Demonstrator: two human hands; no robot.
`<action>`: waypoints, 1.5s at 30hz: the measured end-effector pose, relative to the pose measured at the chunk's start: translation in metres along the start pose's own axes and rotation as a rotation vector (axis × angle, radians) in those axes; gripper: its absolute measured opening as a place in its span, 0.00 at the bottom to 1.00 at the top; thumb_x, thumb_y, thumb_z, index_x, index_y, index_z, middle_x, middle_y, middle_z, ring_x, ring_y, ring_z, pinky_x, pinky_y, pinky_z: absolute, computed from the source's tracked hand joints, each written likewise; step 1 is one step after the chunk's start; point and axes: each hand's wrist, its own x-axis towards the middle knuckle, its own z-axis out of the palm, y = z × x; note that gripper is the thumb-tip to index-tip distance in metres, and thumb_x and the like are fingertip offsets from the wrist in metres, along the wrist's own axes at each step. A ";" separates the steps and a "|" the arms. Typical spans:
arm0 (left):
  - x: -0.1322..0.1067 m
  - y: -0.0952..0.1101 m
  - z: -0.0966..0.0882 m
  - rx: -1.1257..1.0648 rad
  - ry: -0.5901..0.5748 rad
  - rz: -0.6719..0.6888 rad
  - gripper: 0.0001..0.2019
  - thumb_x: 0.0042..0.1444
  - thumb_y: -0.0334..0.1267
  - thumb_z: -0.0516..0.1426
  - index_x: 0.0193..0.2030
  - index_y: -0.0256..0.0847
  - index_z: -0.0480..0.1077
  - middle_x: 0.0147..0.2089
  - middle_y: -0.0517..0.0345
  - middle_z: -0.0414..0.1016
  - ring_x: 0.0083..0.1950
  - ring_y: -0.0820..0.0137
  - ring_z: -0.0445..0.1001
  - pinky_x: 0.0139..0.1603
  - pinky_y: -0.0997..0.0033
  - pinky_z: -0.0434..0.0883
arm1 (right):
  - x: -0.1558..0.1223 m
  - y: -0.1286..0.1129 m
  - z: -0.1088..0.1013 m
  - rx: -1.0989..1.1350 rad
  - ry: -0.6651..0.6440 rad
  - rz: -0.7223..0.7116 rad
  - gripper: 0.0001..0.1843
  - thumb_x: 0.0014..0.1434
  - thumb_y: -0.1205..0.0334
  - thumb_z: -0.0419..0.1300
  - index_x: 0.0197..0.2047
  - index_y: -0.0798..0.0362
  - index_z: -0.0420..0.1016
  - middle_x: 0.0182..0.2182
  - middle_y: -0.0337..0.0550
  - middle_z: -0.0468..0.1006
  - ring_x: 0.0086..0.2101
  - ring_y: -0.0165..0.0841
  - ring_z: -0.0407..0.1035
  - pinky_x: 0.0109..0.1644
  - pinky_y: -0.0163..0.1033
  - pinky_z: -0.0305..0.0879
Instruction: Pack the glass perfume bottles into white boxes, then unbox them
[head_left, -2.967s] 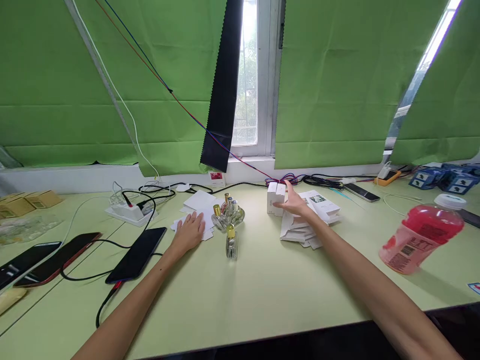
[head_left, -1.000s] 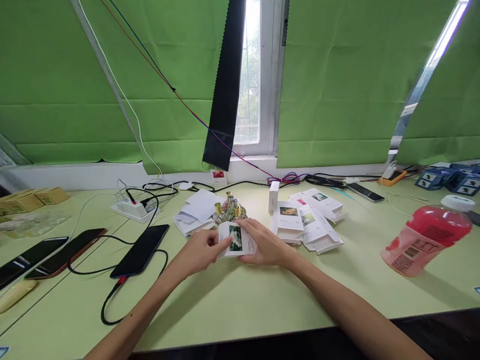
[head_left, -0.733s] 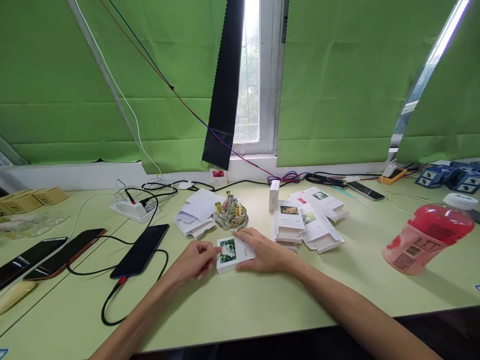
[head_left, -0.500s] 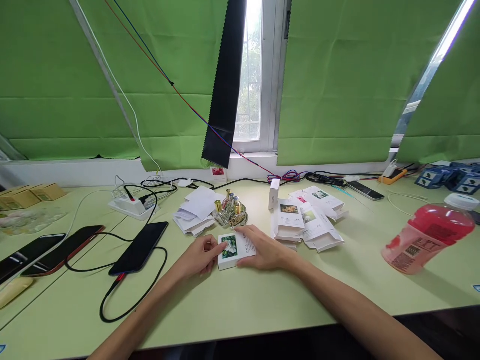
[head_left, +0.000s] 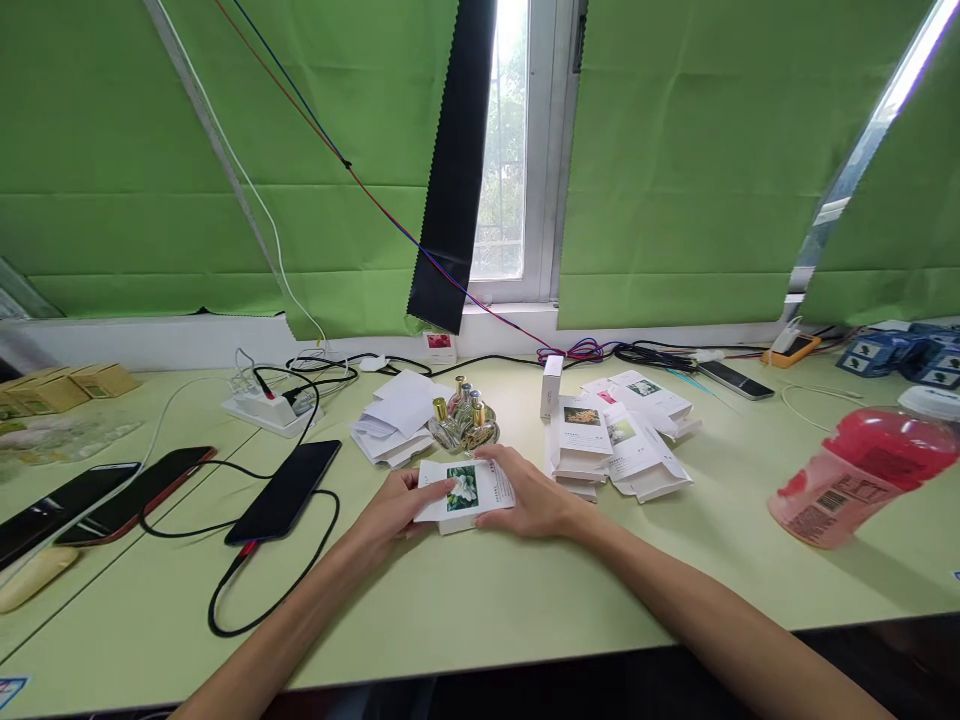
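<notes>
A small white box with a flower picture [head_left: 466,493] lies between my hands in the middle of the green table [head_left: 480,610]. My left hand [head_left: 394,508] grips its left end, where a flap sticks out. My right hand [head_left: 529,495] holds its right side, fingers curled round it. Just behind the box stands a cluster of small glass bottles with gold caps [head_left: 463,424]. To the right lies a pile of flat white cartons with pictures [head_left: 619,445], and one white box stands upright [head_left: 551,386] behind them.
White paper slips [head_left: 394,420] lie left of the bottles. A black phone on a cable [head_left: 283,490], other phones [head_left: 105,495] and a power strip [head_left: 271,410] are on the left. A red drink bottle [head_left: 862,470] lies on the right. Cables run along the windowsill.
Three seconds ago my hands were apart, the right at the upright boxes. They have since come together on the flower box, and its left flap has opened out.
</notes>
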 end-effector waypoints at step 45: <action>-0.007 -0.009 -0.010 -0.020 0.092 0.013 0.23 0.43 0.57 0.66 0.32 0.37 0.70 0.16 0.62 0.68 0.10 0.80 0.55 0.09 0.83 0.44 | 0.011 0.016 -0.025 0.650 0.084 0.539 0.17 0.34 0.75 0.54 0.29 0.54 0.76 0.35 0.43 0.82 0.40 0.36 0.75 0.35 0.34 0.64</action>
